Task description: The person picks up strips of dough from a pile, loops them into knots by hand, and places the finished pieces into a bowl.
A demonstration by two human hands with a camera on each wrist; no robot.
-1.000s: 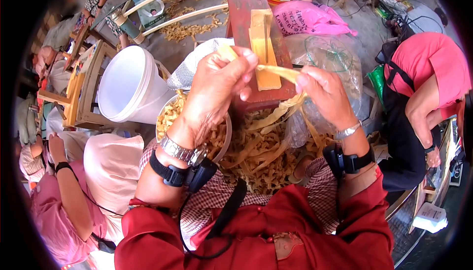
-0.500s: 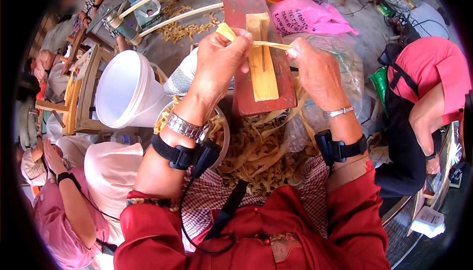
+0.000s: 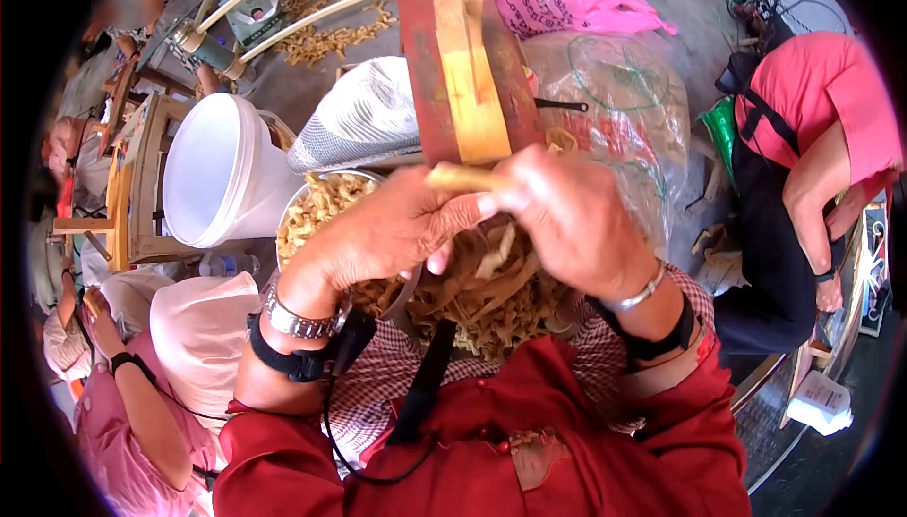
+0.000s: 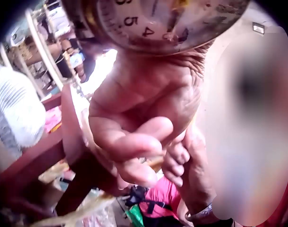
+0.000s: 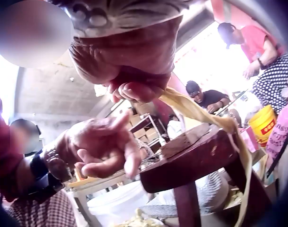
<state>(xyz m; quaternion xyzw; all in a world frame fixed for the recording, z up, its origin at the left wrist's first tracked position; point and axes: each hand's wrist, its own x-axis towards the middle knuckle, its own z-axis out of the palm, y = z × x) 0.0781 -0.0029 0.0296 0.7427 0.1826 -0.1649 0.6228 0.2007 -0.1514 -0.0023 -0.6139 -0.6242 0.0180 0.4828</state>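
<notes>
Between my hands a short folded end of a tan, fibrous strip (image 3: 468, 177) shows over the near end of a red bench (image 3: 520, 92). My left hand (image 3: 387, 229) pinches it near the thumb, its other fingers loosely bent. Close against it, my right hand (image 3: 576, 220) grips the strip with curled fingers. From the right hand a long tail of the strip (image 5: 205, 116) runs across the bench corner and hangs down. A slotted pale wooden block (image 3: 468, 83) lies on the bench. Below my hands is a heap of curled tan pieces (image 3: 491, 300).
A tub of tan pieces (image 3: 316, 215) stands to the left, beside a large white bucket (image 3: 203, 172). Behind lies a white mesh sack (image 3: 368, 106). Clear plastic (image 3: 614, 83) and a pink bag (image 3: 572, 2) are right of the bench. People sit on both sides.
My hands have come down toward me and closer together, from over the slotted block to the bench's near end. The strip stretched between them now shows only as a short piece.
</notes>
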